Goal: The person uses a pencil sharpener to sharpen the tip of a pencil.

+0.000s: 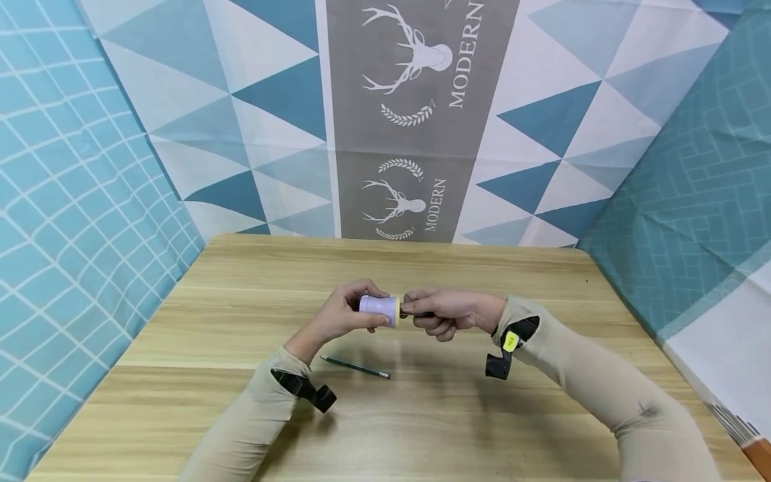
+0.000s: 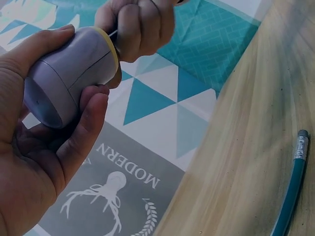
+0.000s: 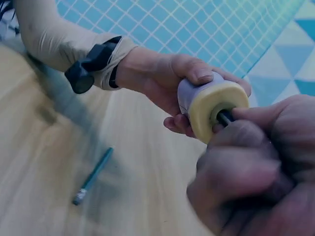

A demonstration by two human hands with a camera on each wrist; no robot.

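Note:
In the head view my left hand point(image 1: 345, 311) holds a lilac pencil sharpener point(image 1: 378, 308), lying on its side in the air, thumb and fingers round its body. Its yellow end face point(image 3: 202, 110) is turned towards my right hand point(image 1: 446, 311). That hand's curled fingers grip a dark pencil-like stick point(image 3: 225, 118), whose tip stands in the round hole of the yellow face. Most of the stick is hidden inside the fist, and the right hand is blurred in the right wrist view. Below the hands, a green pencil point(image 1: 355, 367) with an eraser end lies on the table.
The wooden table point(image 1: 253, 415) reaches back to a wall cloth point(image 1: 397, 134) with triangles and deer prints. A blue gridded cloth point(image 1: 72, 201) hangs at the left, a teal one point(image 1: 687, 161) at the right. Black cameras point(image 1: 498, 365) are strapped to both wrists.

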